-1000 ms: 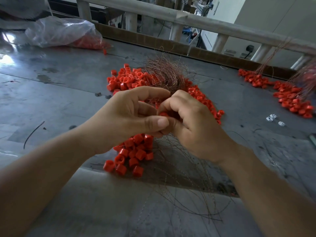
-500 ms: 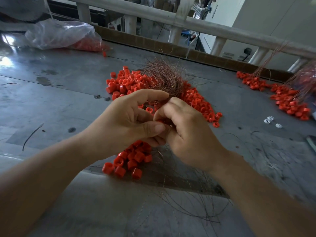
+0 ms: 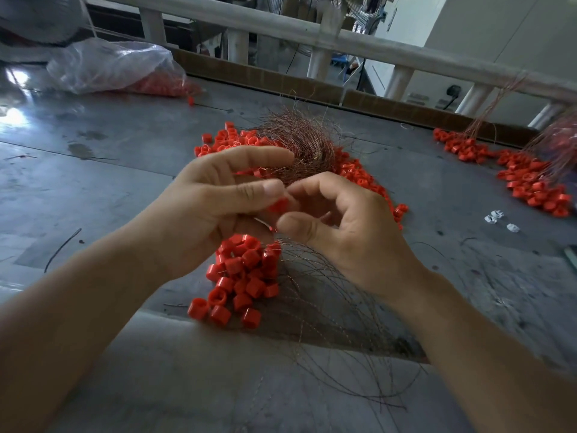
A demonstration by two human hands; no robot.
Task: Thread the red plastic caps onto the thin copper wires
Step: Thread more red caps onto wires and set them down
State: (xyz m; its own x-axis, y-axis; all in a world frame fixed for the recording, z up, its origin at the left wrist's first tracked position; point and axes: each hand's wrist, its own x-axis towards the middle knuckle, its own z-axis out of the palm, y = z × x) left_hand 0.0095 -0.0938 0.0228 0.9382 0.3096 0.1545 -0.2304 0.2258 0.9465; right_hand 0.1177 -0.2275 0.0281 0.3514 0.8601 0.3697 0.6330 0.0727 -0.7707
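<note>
My left hand (image 3: 215, 210) pinches one red cap (image 3: 278, 204) between the thumb and the fingers curled beneath it; the index finger is stretched out above, clear of the cap. My right hand (image 3: 346, 235) is cupped, with index tip and thumb tip standing apart at either side of the cap. The index tip meets my left thumb. Whether the right fingers grip a wire or touch the cap, I cannot tell: no strand is legible at that point.

Directly below the hands, a cluster of caps (image 3: 240, 276) lies on the grey table (image 3: 93, 189), bunched together. Thin copper wires (image 3: 331, 342) fan out from this cluster toward me and to my right, past the table's near step.

Just beyond the hands, a wire tangle (image 3: 299, 145) rests on a heap of loose caps (image 3: 359, 175) that spreads to both sides of it.

Well apart on the far right, a second heap of caps (image 3: 530, 185) lies with further wires (image 3: 559, 145) rising from it. Near that heap sit three small white pieces (image 3: 496, 215).

At the far left, a clear plastic bag (image 3: 109, 67) holds more red caps; one stray cap (image 3: 190, 100) lies just beside it. A pale railing (image 3: 374, 50) runs along the table's far edge.
</note>
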